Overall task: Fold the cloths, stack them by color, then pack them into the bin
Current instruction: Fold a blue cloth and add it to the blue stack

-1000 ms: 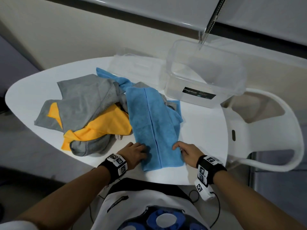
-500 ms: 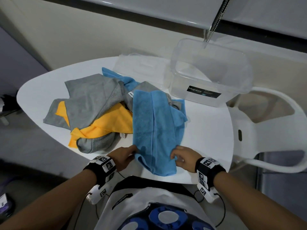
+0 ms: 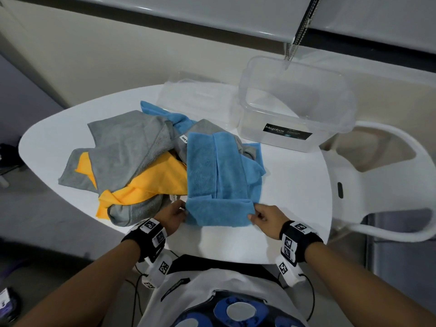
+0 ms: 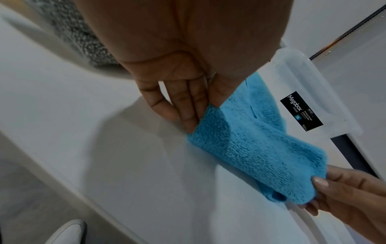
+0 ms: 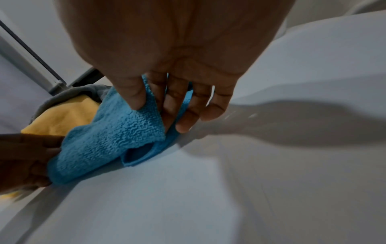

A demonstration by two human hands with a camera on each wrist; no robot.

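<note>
- Up front, the blue microfiber cloth (image 3: 212, 175) lies lengthwise on the white counter (image 3: 290, 197), already folded into a narrow strip, with its near end turned up and over into a doubled band.
- Its far end rests on the heap of loose cloths.
- On the left corner of that band, the left hand (image 3: 173, 214) pinches the cloth; in the left wrist view its fingers (image 4: 188, 105) lie close together, clamped on the blue edge.
- At the right corner, the right hand (image 3: 266, 220) pinches the same band; in the right wrist view the thumb lies on top and the fingers (image 5: 183, 115) beneath, with cloth between them.
- Just left of the blue cloth sits the heap: a gray cloth (image 3: 127, 149) draped over an orange cloth (image 3: 155, 180), more gray under it, and a second blue cloth (image 3: 162, 114) showing at the far side.
- Beyond the cloths stands a clear plastic Megabox bin (image 3: 295, 109), open, with no cloth in it.
- Beside the bin, its clear lid (image 3: 195, 95) lies flat on the counter.
- Right of the counter stands a white plastic chair (image 3: 377, 185).
</note>
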